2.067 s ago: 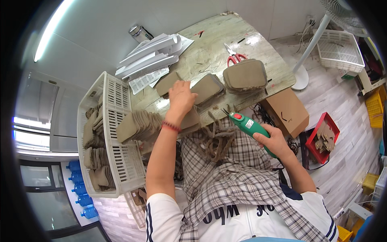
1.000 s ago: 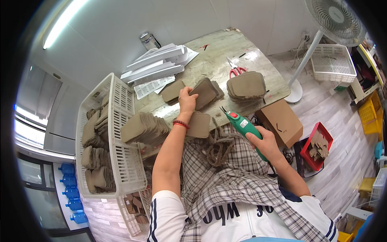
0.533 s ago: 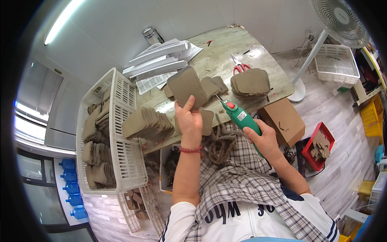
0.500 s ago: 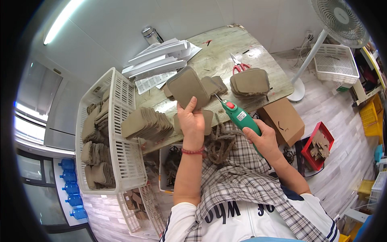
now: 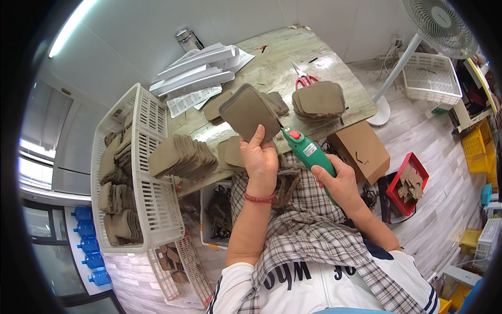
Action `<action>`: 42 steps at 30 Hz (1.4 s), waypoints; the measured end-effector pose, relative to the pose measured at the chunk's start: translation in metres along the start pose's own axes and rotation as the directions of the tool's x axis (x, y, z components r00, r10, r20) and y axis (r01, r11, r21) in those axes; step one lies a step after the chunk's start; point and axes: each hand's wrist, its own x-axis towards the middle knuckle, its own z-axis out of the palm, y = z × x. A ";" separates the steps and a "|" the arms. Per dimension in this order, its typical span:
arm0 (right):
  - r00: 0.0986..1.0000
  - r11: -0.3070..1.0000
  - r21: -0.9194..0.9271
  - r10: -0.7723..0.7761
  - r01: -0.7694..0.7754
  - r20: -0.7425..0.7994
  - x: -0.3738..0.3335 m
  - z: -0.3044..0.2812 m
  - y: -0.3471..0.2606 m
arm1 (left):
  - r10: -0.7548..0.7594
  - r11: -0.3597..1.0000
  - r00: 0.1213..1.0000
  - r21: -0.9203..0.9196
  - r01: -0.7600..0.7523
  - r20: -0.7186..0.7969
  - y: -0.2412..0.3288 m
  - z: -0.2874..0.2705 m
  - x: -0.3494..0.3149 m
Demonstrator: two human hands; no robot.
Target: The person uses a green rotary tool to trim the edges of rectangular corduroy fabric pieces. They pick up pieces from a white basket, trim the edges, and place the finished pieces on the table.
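My left hand (image 5: pixel 260 157) grips a brown, rounded-square fabric piece (image 5: pixel 250 112) by its lower edge, thumb on top, fingers beneath. In my right hand (image 5: pixel 337 180) is a green handheld power tool (image 5: pixel 312 155) with a red button, its narrow tip at the piece's right edge. Whether the tip touches the edge I cannot tell. Other brown pieces lie on the table around the held one: a fanned stack (image 5: pixel 183 155) to the left, a neat stack (image 5: pixel 320 99) to the right. Brown trimmed strips (image 5: pixel 286 188) hang over my lap.
On the worn table (image 5: pixel 285 49) are red-handled scissors (image 5: pixel 304 77) and a heap of papers (image 5: pixel 201 70). A white plastic crate (image 5: pixel 162 209) of brown pieces stands left. To the right are a cardboard box (image 5: pixel 361 152), a red tray (image 5: pixel 424 178) and a standing fan (image 5: pixel 442 21).
My left hand has moved slightly right with the fabric piece, which has turned a little. The tool's tip has come closer to the piece's edge. The whole view has shifted slightly.
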 end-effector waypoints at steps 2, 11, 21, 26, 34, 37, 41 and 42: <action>1.000 1.000 0.001 -0.001 0.001 -0.009 0.001 0.000 0.000 | 0.002 1.000 1.000 0.017 -0.002 -0.003 -0.002 0.001 -0.003; 0.999 1.000 0.010 -0.018 0.018 -0.041 0.007 -0.001 -0.002 | -0.061 0.996 0.998 0.063 0.060 0.018 -0.014 -0.004 -0.018; 0.997 0.999 0.031 -0.030 0.032 -0.065 0.016 -0.006 -0.008 | -0.148 0.984 0.988 0.101 0.144 0.033 -0.020 -0.012 -0.034; 0.999 0.999 0.052 -0.011 0.012 -0.037 0.016 -0.014 -0.012 | -0.210 0.968 0.976 0.150 0.200 0.054 -0.015 -0.019 -0.039; 0.994 0.996 0.085 0.025 -0.034 0.110 0.015 -0.042 -0.004 | -0.270 0.910 0.956 0.356 0.213 0.118 0.019 -0.034 -0.034; 0.986 0.997 0.048 0.050 -0.058 0.159 0.011 -0.054 -0.001 | -0.331 0.864 0.926 0.454 0.219 0.183 0.038 -0.037 -0.027; 0.971 0.995 -0.053 0.097 -0.088 0.219 0.007 -0.068 0.002 | -0.435 0.769 0.881 0.586 0.256 0.186 0.059 -0.033 -0.021; 0.970 0.994 -0.077 0.090 -0.074 0.226 0.006 -0.071 0.002 | -0.445 0.755 0.876 0.604 0.255 0.187 0.061 -0.033 -0.020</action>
